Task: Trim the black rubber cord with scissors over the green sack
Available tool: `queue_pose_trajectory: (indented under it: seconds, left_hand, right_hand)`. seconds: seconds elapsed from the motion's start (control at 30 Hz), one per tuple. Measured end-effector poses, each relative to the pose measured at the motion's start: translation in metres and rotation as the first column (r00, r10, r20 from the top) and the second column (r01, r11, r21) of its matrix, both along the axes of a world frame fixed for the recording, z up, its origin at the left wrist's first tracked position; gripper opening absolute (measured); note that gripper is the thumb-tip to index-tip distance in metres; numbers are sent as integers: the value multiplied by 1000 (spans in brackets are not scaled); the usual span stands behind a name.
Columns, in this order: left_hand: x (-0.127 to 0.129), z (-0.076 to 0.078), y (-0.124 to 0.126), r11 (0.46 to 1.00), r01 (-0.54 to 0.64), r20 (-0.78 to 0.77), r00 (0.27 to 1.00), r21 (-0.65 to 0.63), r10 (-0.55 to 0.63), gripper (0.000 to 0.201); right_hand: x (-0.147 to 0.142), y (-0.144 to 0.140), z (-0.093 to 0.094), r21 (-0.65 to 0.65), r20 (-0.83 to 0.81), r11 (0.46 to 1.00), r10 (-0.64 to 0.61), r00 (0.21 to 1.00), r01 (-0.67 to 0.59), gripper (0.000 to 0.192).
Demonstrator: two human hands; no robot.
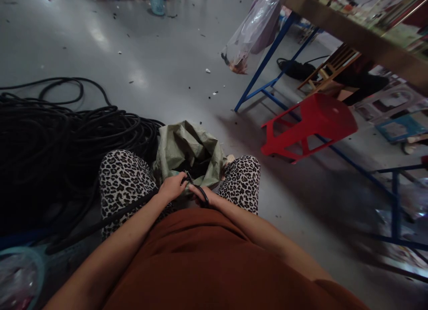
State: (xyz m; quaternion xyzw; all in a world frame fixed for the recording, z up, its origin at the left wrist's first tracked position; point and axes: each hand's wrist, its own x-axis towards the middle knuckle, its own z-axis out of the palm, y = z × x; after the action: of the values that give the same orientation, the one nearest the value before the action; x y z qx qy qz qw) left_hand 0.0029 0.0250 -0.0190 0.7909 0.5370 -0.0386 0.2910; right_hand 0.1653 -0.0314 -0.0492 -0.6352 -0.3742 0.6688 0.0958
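- The left hand (173, 187) is closed, fingertips bunched around what looks like the end of a thick, black, rubbery-looking cord (133, 206); the grip partly hides it. If the cord slid, the metal blades could meet a fingertip.
- The right hand (203, 198) is curled closed on the handles of black-handled metal scissors (202, 195), blades angled toward the left hand. How wide they stand is too small to tell; a slip could nick the left hand, since the two are nearly touching.
- Just beyond the hands, between the knees, stands an open pale-green woven sack (164, 145) with dark contents. Its rim looks soft, so it could fold inward or snag the blades.
- Left of the hands lies a tangled heap of black cord coils (127, 129); a caught loop could tug the held cord.
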Motion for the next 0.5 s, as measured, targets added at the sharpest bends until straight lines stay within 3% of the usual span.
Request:
queue_pose_trajectory:
  seconds: [0.2, 0.3, 0.5]
  left_hand:
    - [6, 10, -8, 983, 107, -153, 985, 147, -84, 31]
    - [5, 12, -11, 988, 92, -205, 977, 127, -65, 34]
    - [0, 9, -8, 992, 95, -144, 986, 78, -83, 37]
  right_hand:
    - [1, 3, 5, 6, 65, 1000, 30, 997, -30, 57]
    - [2, 3, 4, -8, 49, 1000, 28, 998, -27, 58]
    - [1, 2, 0, 11, 53, 999, 50, 997, -51, 57]
